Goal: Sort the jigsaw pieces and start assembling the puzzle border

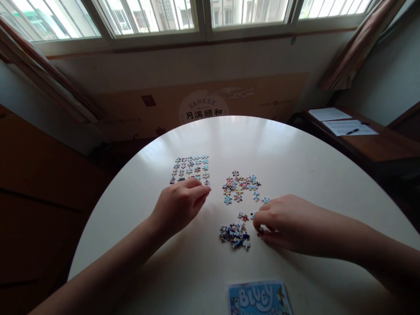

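While both bare hands work over a round white table (295, 146), the jigsaw pieces lie on its top in three main groups. Spaced in neat rows, the piece grid (189, 165) stands to the left, just beyond the left hand (179, 201), which partly covers its near edge. That hand is half closed, palm down, with the fingers bent and drawn together; its fingertips are at the grid's near right corner piece (207, 183), though whether they pinch it cannot be made out.

To the right of the grid is a loose, colourful heap (241, 183), mostly oranges, yellows and light blues, with a few pieces straying off its near side. Nearer the person sits a tighter, darker pile (234, 236) of navy, grey and white pieces.

The right hand (285, 221) rests low beside this pile, fingers curled and a small gap open between thumb and fingers. A small jigsaw piece (261, 232) shows in that gap; whether it is gripped or lying on the tabletop cannot be told. Another stray piece (243, 216) lies between the two heaps.

At the near edge of the view is a blue "BLUEY" package (259, 299), partly cut off. Printed papers (349, 127) and a black pen (352, 131) lie on a brown side table (393, 142) at the far right.
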`<action>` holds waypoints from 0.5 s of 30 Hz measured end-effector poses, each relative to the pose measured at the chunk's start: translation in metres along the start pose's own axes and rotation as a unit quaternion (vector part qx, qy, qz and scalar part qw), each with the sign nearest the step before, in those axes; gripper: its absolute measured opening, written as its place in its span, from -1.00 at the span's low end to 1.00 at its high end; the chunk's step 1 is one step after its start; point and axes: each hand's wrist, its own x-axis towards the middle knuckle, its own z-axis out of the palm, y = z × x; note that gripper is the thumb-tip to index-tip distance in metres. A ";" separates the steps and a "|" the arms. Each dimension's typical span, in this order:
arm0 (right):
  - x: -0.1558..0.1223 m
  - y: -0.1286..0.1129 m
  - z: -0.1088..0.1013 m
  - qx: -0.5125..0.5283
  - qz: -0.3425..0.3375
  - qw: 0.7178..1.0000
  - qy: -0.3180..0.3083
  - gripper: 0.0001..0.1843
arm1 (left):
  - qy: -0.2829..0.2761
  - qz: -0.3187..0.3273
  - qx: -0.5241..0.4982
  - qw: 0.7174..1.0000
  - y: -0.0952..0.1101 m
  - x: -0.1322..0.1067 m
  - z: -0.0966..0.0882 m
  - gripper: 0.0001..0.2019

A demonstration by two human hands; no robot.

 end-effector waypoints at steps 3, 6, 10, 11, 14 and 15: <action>-0.002 -0.002 -0.003 0.020 0.003 1.000 -0.014 -0.91 | 0.009 0.020 -0.012 1.000 0.001 0.001 0.000 -0.82; -0.003 -0.003 -0.006 0.055 -0.003 0.998 -0.032 -0.89 | 0.007 0.051 -0.036 0.998 0.004 0.001 -0.003 -0.82; -0.004 -0.005 -0.009 0.128 -0.014 0.990 -0.057 -0.87 | -0.033 0.123 -0.100 0.987 0.014 -0.002 -0.011 -0.84; -0.003 -0.006 -0.009 0.154 -0.022 0.986 -0.052 -0.87 | -0.043 0.136 -0.117 0.983 0.017 -0.002 -0.014 -0.85; 0.001 -0.010 -0.003 0.239 -0.034 0.970 0.008 -0.89 | -0.053 0.153 -0.160 0.974 0.028 -0.004 -0.021 -0.88; 0.003 -0.012 0.001 0.265 -0.028 0.963 0.038 -0.90 | -0.053 0.154 -0.173 0.971 0.031 -0.004 -0.023 -0.89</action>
